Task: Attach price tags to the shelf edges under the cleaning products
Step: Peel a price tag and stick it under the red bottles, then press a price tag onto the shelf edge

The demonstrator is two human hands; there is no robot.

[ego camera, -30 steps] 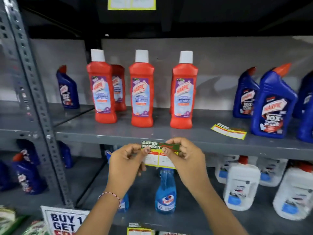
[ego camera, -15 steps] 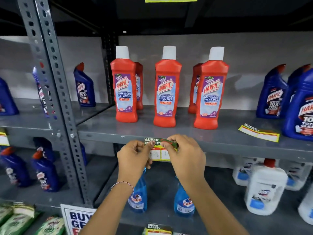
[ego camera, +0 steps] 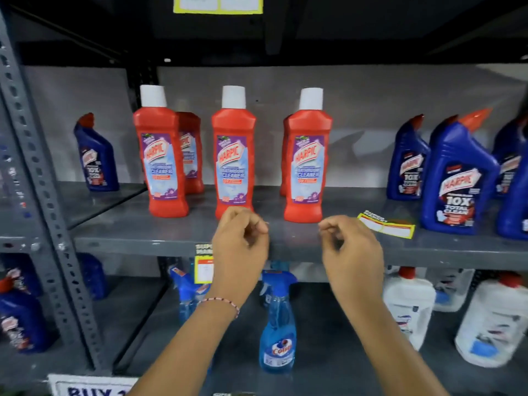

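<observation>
both hands, left hand (ego camera: 241, 247) and right hand (ego camera: 353, 254), loosely curled, holding nothing; hung tag (ego camera: 203, 264) at frame centre-left on shelf edge (ego camera: 297, 250); best pinch spare tag (ego camera: 385, 226) by corner.

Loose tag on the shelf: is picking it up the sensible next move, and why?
Probably yes. The right hand is empty and close to the loose tag lying flat by the blue bottles, whose shelf edge is bare. One tag already hangs behind the left hand.
</observation>
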